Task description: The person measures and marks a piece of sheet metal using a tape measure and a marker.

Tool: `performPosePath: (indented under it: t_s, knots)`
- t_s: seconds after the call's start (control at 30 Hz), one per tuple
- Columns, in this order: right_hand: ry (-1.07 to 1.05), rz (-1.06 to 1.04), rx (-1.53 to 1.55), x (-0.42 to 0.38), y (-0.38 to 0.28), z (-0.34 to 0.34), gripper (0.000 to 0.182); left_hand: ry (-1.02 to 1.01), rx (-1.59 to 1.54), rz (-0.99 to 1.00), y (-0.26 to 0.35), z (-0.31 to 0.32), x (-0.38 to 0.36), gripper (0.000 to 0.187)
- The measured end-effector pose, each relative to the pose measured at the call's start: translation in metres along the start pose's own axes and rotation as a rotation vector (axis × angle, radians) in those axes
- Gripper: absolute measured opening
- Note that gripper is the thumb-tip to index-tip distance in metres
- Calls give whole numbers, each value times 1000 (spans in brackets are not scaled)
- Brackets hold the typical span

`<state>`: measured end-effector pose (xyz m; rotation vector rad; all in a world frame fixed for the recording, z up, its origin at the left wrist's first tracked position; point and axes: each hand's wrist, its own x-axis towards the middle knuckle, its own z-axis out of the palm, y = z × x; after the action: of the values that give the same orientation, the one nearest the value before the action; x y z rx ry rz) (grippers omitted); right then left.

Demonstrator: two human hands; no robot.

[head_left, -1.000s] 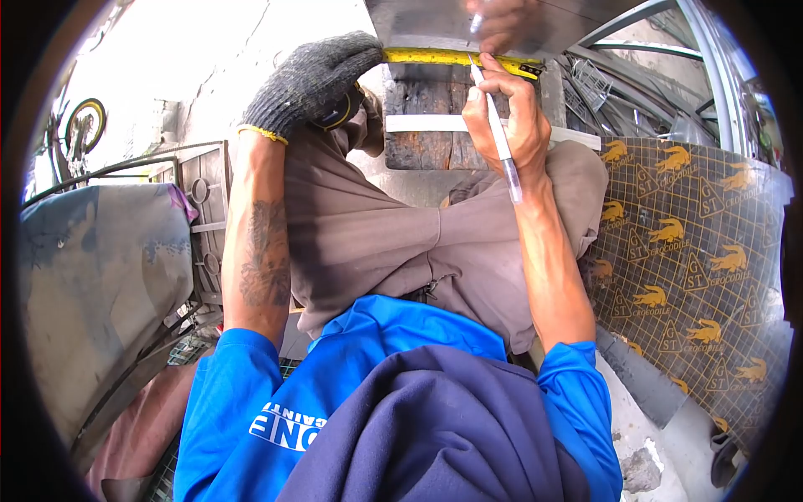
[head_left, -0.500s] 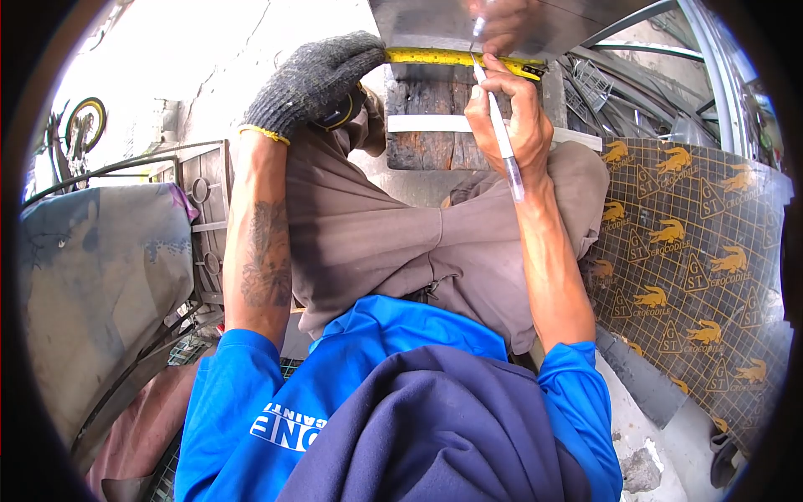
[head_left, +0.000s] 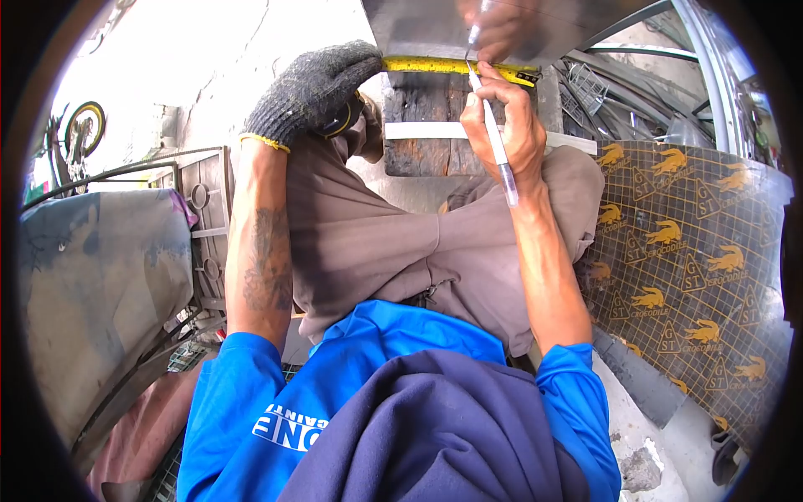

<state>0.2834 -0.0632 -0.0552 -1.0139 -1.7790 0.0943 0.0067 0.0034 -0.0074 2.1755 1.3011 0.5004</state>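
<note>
My left hand (head_left: pixel 314 92), in a dark grey knitted glove, is closed around a tape measure (head_left: pixel 343 115), whose case shows below the fingers. Its yellow blade (head_left: pixel 427 64) runs to the right along the edge of a shiny metal sheet (head_left: pixel 418 29). My bare right hand (head_left: pixel 508 125) grips a white pen (head_left: pixel 495 138), its tip at the blade and the sheet's edge. The sheet mirrors this hand and the pen. Below the blade, a pale flat strip (head_left: pixel 427 130) lies across a worn wooden block (head_left: pixel 418 100), passing behind my right hand.
On the right stands a dark board with yellow crocodile prints (head_left: pixel 669 268). Metal frames and scraps (head_left: pixel 598 92) crowd the upper right. To the left are a cloth-covered object (head_left: pixel 109 259) and a metal grille (head_left: pixel 209 209); a wheel (head_left: pixel 84 130) shows farther off.
The view has shifted slightly, with the sheet, blade and block sitting a little lower. Both hands keep their holds, and the pen tip stays at the sheet's edge.
</note>
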Motion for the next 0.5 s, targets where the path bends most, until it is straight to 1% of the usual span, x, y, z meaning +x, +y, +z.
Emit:
performPosePath:
  t_s: [0.17, 0.5]
  knots:
    - [-4, -8, -7, 0, 0, 0, 26, 2, 8, -44, 1, 1, -1, 37]
    - [-20, -12, -24, 1, 0, -1, 25, 13, 18, -21, -2, 1, -1, 36]
